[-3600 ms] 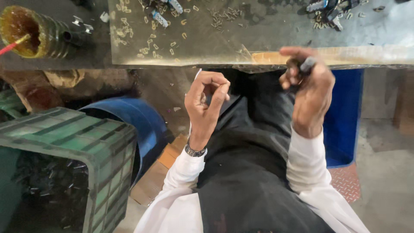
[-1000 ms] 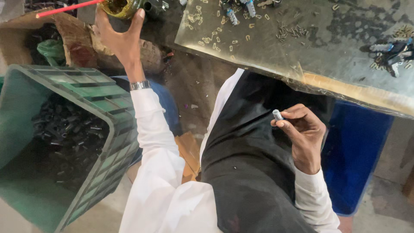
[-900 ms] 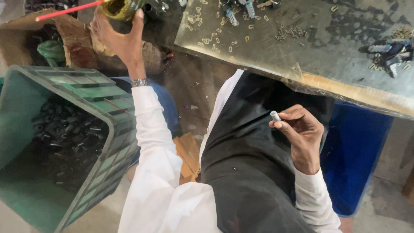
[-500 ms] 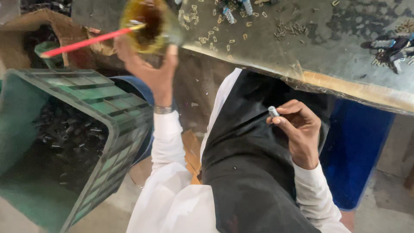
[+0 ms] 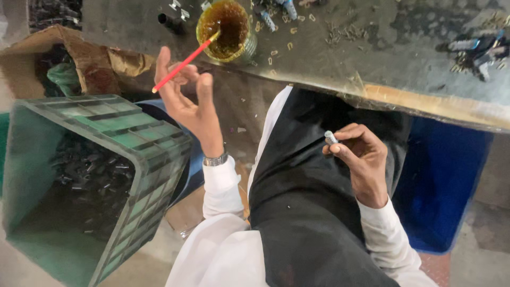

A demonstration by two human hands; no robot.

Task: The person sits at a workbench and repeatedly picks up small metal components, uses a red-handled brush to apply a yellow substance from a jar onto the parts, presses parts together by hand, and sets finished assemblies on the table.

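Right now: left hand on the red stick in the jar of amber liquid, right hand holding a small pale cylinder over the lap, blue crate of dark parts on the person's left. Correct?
One thing is off: the crate of dark parts is green, not blue, as the head view shows. The rest holds: the left hand holds the red stick that dips into the jar of amber liquid, and the right hand holds a small pale cylinder over the lap.

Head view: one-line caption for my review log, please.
Left hand holds a red stick dipped in an amber-filled jar; right hand pinches a small grey cylinder.
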